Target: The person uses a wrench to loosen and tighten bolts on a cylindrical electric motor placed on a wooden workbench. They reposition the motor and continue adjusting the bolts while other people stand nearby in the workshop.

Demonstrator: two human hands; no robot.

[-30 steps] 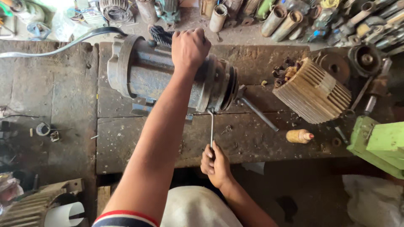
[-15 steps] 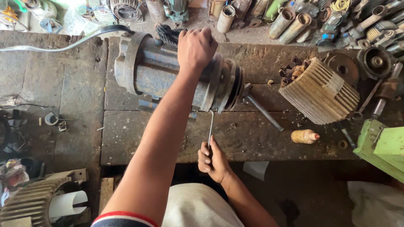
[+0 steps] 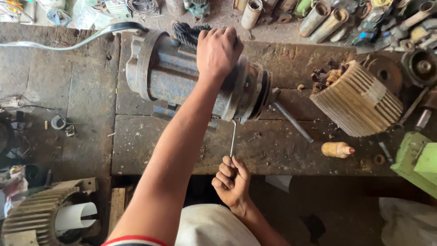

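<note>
Right hand [image 3: 232, 180] nearest, at bench [image 3: 291, 155] front edge: fingers curled tight round long leg of L-shaped hex key [image 3: 232, 139]. Key thin, stiff steel; short end runs up from fist to motor [image 3: 195, 77] underside, tip hidden there.

Beyond fist, left hand [image 3: 217, 51] clamped palm-down over motor top, fingers wrapped round far side. Motor lies on its side across bench: cast metal, likely heavy, grimy, round so prone to roll. Best grip on top or flange.

Shaft [image 3: 291, 120] juts right of left hand. Bolt head not visible; forearm covers mid-housing.
</note>
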